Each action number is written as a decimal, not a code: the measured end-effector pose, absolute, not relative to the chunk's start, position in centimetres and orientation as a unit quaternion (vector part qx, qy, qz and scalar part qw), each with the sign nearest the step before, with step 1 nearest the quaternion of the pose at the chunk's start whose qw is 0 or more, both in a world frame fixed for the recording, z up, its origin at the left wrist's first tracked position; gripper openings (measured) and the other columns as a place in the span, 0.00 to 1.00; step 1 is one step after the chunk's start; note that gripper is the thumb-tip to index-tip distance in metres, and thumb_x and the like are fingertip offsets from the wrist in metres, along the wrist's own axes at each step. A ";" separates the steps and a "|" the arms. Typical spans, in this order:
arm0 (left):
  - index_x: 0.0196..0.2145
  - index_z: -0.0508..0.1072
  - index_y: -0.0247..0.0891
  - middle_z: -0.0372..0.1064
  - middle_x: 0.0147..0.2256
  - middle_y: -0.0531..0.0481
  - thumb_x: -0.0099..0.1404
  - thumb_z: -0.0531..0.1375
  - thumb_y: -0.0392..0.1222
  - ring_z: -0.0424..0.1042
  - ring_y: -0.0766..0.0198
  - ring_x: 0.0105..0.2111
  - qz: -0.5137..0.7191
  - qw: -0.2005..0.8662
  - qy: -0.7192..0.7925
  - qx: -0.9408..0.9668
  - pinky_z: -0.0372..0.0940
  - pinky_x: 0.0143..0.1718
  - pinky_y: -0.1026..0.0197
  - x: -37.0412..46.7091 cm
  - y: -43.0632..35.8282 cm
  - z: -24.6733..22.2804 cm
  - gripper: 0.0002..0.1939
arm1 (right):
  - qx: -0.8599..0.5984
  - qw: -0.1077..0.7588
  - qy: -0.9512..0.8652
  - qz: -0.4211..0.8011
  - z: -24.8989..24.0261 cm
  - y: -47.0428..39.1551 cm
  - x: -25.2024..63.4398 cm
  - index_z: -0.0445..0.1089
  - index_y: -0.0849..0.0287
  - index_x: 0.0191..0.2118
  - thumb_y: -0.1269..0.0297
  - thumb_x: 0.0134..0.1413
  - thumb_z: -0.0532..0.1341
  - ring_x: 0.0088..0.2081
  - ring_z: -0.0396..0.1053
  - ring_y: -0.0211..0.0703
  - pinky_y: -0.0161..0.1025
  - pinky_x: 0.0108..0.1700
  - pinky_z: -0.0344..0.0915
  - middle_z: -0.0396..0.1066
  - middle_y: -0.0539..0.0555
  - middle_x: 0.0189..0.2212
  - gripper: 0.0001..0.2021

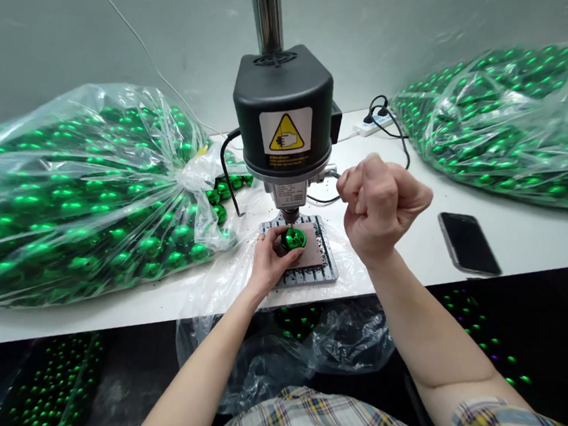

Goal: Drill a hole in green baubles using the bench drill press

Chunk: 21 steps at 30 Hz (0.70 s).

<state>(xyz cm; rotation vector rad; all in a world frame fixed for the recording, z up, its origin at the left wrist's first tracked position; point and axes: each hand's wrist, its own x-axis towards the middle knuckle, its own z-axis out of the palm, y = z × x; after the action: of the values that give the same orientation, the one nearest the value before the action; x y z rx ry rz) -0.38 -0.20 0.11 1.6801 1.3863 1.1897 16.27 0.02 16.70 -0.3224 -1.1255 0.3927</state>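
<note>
A shiny green bauble [294,239] rests on a flat board [312,250] on the metal base of a black drill press [283,106]. My left hand [270,258] grips the bauble from the left side, thumb in front and fingers behind. Directly above it, the chuck [290,216] and bit reach down to the top of the bauble. My right hand [380,199] is closed in a fist around the feed lever at the right of the drill head; the fist hides most of the lever.
Clear plastic bags full of green baubles lie at left [79,200] and back right [514,121]. A phone [468,243] lies on the white table at right, near a power strip [374,123]. Dark shavings dot the base. Below the front edge hangs clear plastic [353,333].
</note>
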 end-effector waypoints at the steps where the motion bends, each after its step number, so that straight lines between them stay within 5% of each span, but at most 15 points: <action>1: 0.53 0.75 0.43 0.74 0.40 0.47 0.56 0.74 0.45 0.73 0.56 0.41 0.453 0.327 0.527 0.641 0.69 0.43 0.56 -0.4 -0.2 0.1 0.27 | -0.144 0.813 -0.536 0.175 16.3 0.0 16.3 0.46 0.60 0.18 0.62 0.64 0.62 0.18 0.47 0.29 0.38 0.22 0.46 0.47 0.45 0.14 0.28; 16: 0.52 0.74 0.44 0.76 0.42 0.46 0.56 0.74 0.45 0.75 0.55 0.43 0.456 0.339 0.523 0.636 0.69 0.45 0.54 -0.3 -0.3 0.1 0.27 | -0.039 0.799 -0.595 0.077 11.8 1.5 17.1 0.42 0.59 0.19 0.75 0.58 0.59 0.17 0.43 0.31 0.39 0.23 0.54 0.42 0.44 0.14 0.24; 21: 0.50 0.75 0.44 0.75 0.41 0.47 0.55 0.74 0.45 0.75 0.55 0.42 0.464 0.342 0.530 0.622 0.69 0.44 0.55 0.1 -0.2 0.5 0.26 | -0.055 0.821 -0.559 0.101 13.5 1.0 16.4 0.45 0.59 0.18 0.72 0.61 0.59 0.16 0.44 0.30 0.39 0.22 0.49 0.47 0.44 0.13 0.25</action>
<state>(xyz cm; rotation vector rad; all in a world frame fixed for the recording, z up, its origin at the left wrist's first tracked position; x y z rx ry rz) 0.11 -0.15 0.53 1.6172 1.3784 1.2056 16.35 1.05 13.51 -0.1164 -1.1901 0.2154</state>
